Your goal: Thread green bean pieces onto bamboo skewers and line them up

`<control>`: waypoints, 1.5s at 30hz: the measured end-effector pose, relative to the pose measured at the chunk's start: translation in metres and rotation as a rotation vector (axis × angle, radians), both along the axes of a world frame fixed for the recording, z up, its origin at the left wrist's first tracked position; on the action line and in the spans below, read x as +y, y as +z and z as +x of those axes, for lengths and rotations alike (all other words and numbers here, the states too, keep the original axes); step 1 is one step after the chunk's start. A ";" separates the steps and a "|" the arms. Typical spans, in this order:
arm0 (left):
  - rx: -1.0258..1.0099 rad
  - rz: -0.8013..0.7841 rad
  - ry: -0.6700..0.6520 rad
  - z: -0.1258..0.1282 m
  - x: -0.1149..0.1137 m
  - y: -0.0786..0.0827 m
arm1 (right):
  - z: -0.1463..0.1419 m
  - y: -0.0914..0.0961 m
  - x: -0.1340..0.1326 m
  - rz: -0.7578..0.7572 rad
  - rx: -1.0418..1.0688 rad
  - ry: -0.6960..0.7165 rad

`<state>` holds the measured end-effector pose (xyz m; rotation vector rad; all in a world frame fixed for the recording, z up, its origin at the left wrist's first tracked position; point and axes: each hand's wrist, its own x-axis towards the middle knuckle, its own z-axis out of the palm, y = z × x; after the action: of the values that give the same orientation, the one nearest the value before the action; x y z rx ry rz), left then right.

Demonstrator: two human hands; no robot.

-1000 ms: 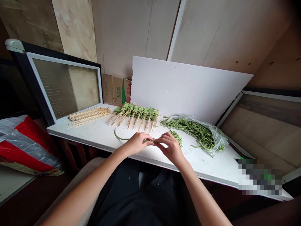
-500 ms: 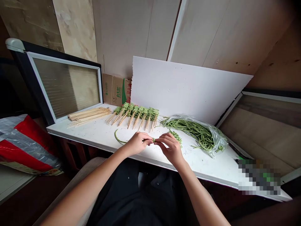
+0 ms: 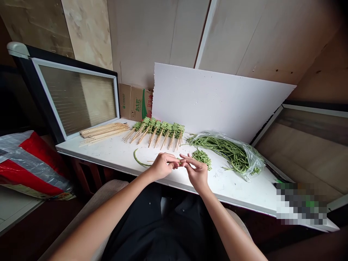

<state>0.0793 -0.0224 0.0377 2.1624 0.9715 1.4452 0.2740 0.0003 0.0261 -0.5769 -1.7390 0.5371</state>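
My left hand (image 3: 162, 165) and my right hand (image 3: 196, 170) meet over the front of the white board (image 3: 114, 154), fingers pinched together on a long green bean (image 3: 140, 161) and a thin bamboo skewer. The bean's loose end curves away to the left on the board. Just right of my right hand lies a small coiled heap of green beans (image 3: 201, 157). Behind my hands lies a row of finished bean skewers (image 3: 159, 129).
A pile of bare bamboo skewers (image 3: 104, 131) lies at the back left. An open plastic bag of long beans (image 3: 231, 152) sits to the right. A white panel (image 3: 217, 98) leans on the wall, a cardboard box (image 3: 135, 102) beside it. A red and clear bag (image 3: 29, 166) is at left.
Both hands have drawn closer together and shifted slightly, with the right hand's fingers curling in tighter on the bean. The camera view has tilted a little.
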 end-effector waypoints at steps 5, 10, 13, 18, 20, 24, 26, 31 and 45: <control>-0.013 0.040 0.012 0.000 0.004 -0.003 | -0.003 -0.006 0.007 -0.245 0.116 0.070; 0.035 0.061 0.030 -0.001 0.005 -0.002 | -0.004 -0.005 0.010 -0.306 0.121 0.107; 0.047 0.085 0.028 -0.001 0.005 -0.002 | -0.003 -0.005 0.011 -0.370 0.131 0.149; -0.070 0.014 0.044 -0.017 0.012 0.000 | 0.020 0.003 0.024 -0.349 0.248 0.025; -0.092 -0.049 0.067 -0.028 0.016 0.002 | 0.035 0.009 0.033 -0.232 0.215 -0.083; -0.052 -0.088 0.076 -0.037 0.019 0.002 | 0.054 0.008 0.048 0.027 -0.185 -0.228; -0.007 -0.094 0.032 -0.034 0.019 -0.002 | 0.057 -0.004 0.055 0.068 -0.405 -0.233; 0.033 -0.210 -0.068 -0.025 0.021 -0.015 | 0.065 -0.041 0.069 -0.047 -0.702 -0.150; -0.063 -0.461 -0.061 -0.014 0.015 -0.017 | 0.027 0.011 0.026 -0.090 -0.551 0.088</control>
<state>0.0648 -0.0075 0.0210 1.7835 1.0806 1.1190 0.3012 0.0268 0.0369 -0.7647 -2.2773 0.5521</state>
